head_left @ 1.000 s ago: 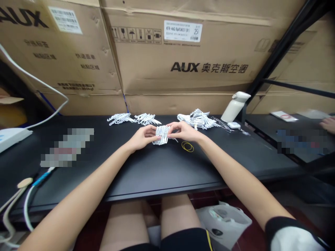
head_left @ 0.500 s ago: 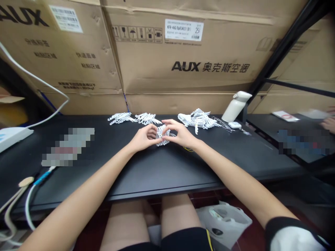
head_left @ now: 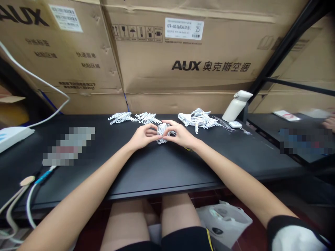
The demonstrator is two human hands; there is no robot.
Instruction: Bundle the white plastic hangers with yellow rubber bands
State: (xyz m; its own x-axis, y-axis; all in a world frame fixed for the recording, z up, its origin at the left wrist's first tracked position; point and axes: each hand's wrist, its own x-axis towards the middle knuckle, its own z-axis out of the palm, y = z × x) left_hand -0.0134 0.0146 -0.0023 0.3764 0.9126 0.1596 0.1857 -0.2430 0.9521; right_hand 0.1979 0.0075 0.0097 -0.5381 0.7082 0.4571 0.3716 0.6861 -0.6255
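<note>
Between my two hands, above the black table [head_left: 162,174], is a bundle of thin white pieces with curved ends [head_left: 162,131] that look like small hangers. My left hand [head_left: 143,136] closes on its left side, thumb low and fingers curled behind. From the right, my right hand [head_left: 180,134] pinches the same bundle with thumb and fingers. Part of the bundle is covered by the fingers. Beyond my hands lie two small piles of similar white pieces, a left one [head_left: 120,118] and a middle one [head_left: 146,118]. A larger white pile [head_left: 200,119] sits farther right.
A yellow loop [head_left: 188,149] shows under my right wrist. A pale bottle [head_left: 237,106] and small white case [head_left: 235,124] stand back right. Cardboard boxes [head_left: 146,76] wall the back. Cables [head_left: 31,198] and a blurred-out item [head_left: 69,146] lie left. Another person's hand [head_left: 330,122] shows far right.
The white bundle has turned slightly and shifted a little to the right between my fingers. Both hands keep nearly the same place, and the piles have not moved.
</note>
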